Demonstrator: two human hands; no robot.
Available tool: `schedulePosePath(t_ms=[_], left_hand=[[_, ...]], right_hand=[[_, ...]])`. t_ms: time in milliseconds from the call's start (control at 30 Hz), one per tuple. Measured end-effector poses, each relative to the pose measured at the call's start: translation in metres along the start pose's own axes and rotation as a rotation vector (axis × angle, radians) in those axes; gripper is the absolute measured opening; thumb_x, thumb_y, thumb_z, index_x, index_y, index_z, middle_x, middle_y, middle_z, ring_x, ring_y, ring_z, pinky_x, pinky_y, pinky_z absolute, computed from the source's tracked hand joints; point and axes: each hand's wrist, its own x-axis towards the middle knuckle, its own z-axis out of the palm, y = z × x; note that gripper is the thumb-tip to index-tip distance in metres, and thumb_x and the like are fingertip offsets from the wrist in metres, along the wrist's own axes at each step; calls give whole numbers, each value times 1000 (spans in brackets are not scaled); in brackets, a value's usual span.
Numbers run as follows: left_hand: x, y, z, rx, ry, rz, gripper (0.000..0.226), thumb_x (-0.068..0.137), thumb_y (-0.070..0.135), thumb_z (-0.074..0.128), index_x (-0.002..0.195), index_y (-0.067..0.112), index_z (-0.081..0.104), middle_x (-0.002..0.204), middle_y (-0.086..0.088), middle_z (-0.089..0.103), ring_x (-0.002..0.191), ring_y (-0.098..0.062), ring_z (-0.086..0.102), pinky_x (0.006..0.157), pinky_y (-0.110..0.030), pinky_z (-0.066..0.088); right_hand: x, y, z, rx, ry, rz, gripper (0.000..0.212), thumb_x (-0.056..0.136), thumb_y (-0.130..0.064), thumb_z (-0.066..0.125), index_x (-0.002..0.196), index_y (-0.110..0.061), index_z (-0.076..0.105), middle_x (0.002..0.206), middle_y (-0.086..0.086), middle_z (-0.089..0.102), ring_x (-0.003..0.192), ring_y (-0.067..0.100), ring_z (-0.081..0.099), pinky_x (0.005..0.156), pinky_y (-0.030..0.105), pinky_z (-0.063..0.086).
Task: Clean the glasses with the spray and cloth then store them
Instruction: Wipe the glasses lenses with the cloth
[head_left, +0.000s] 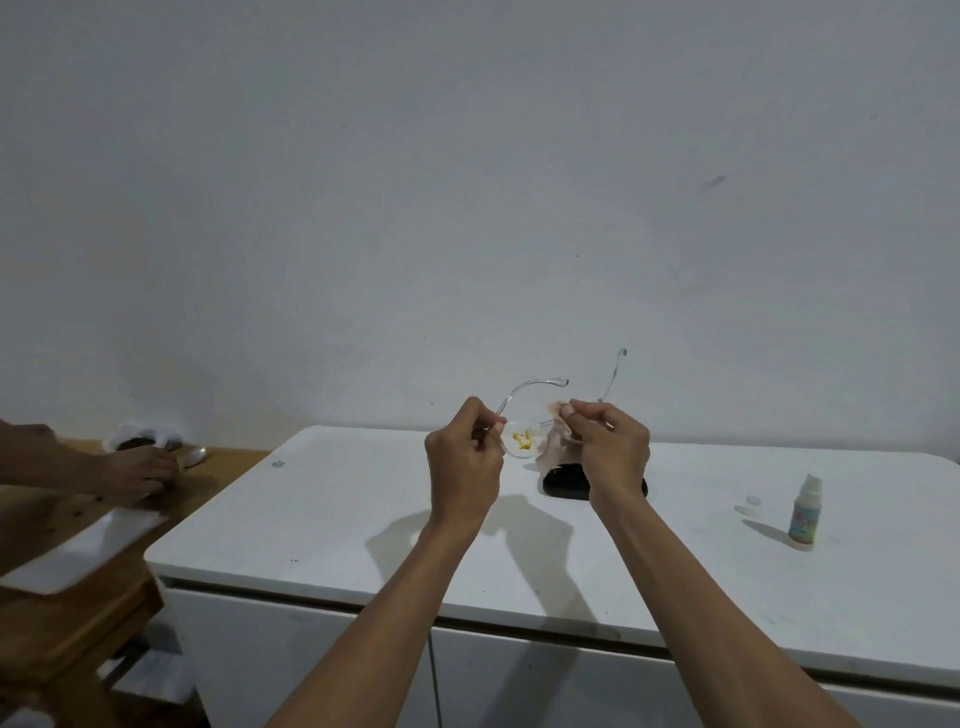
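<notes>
1. Glasses (524, 441): clear-framed pair held up above the white cabinet top (363, 509); both temples point up and away, and one lens shows an orange-yellow smear.
2. Cloth (558, 447): pale pink, bunched against the other lens, hanging down below it.
3. Spray bottle (804, 512): small, white nozzle, greenish label, upright on the cabinet top, well right of the glasses.
4. Case (566, 486): dark, lying beneath the cloth, partly hidden.

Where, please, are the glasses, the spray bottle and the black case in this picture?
glasses (521, 440), head view, on the stained lens between both hands.
spray bottle (802, 522), head view, on its labelled body.
black case (563, 487), head view, on its front edge below the right hand.
</notes>
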Motion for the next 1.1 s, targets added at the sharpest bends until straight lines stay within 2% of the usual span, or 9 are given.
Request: schedulePosePath(t_ms=[133, 233, 333, 467, 567, 667, 733, 900, 1100], left_hand=[[2, -4, -3, 32, 2, -4, 16, 86, -4, 65, 77, 9, 59, 70, -3, 71, 62, -24, 67, 60, -45, 56], [5, -9, -6, 70, 12, -29, 16, 86, -4, 66, 77, 8, 59, 71, -2, 72, 64, -22, 68, 61, -44, 57], [8, -15, -8, 91, 47, -78, 19, 87, -3, 66, 77, 10, 57, 73, 0, 73, 67, -22, 70, 64, -45, 58], [9, -16, -9, 133, 96, -97, 22, 88, -4, 65, 76, 10, 55, 66, -1, 68, 62, -26, 66, 60, -44, 56], [11, -19, -11, 140, 146, -113, 21, 90, -2, 65, 75, 9, 54, 60, -7, 64, 58, -30, 65, 58, -49, 55], [11, -18, -13, 148, 172, -114, 22, 92, 3, 66, 75, 10, 54, 58, -7, 63, 57, -30, 65, 57, -48, 54], [10, -15, -12, 150, 168, -97, 21, 93, 5, 67, 76, 10, 55, 58, -6, 63, 57, -28, 65, 56, -47, 54], [3, -6, -9, 149, 139, -58, 21, 92, 6, 67, 76, 10, 55, 60, -1, 63, 58, -25, 63, 55, -42, 52], [-6, 2, -9, 110, 89, -28, 16, 92, 6, 67, 78, 8, 59, 62, 0, 63, 58, -21, 61, 54, -38, 50]], right_hand=[[-3, -1, -4, -133, -46, -20, 9, 82, -21, 85, 77, -18, 79, 89, -10, 78, 97, 21, 74, 83, 31, 58], [-5, -2, -5, -175, -93, 31, 11, 80, -21, 86, 72, -20, 79, 82, -8, 78, 88, 22, 75, 81, 46, 64], [-7, 0, -6, -182, -129, 78, 11, 84, -14, 80, 73, -16, 77, 84, 9, 78, 78, 29, 76, 74, 54, 64], [-16, 6, -3, -95, -134, 77, 7, 84, -22, 78, 81, -16, 76, 85, 19, 77, 80, 43, 76, 65, 65, 61], [-24, 11, 1, 71, -141, 99, 11, 92, -13, 70, 94, -3, 73, 80, 23, 77, 71, 49, 74, 68, 49, 54], [-35, 15, 9, 165, -137, 166, 11, 94, -10, 70, 98, 0, 73, 92, 27, 77, 76, 42, 73, 62, 29, 56], [-44, 18, 17, 232, -157, 204, 9, 93, -7, 71, 97, 0, 74, 96, 26, 77, 79, 33, 71, 69, 31, 62], [-62, 13, 41, 343, -161, 258, 6, 90, -1, 74, 95, -1, 77, 80, 10, 77, 75, 21, 72, 78, 33, 62], [-63, 15, 61, 292, 109, 211, 10, 85, -8, 81, 82, -17, 80, 88, 4, 80, 84, 19, 77, 84, 37, 63]])
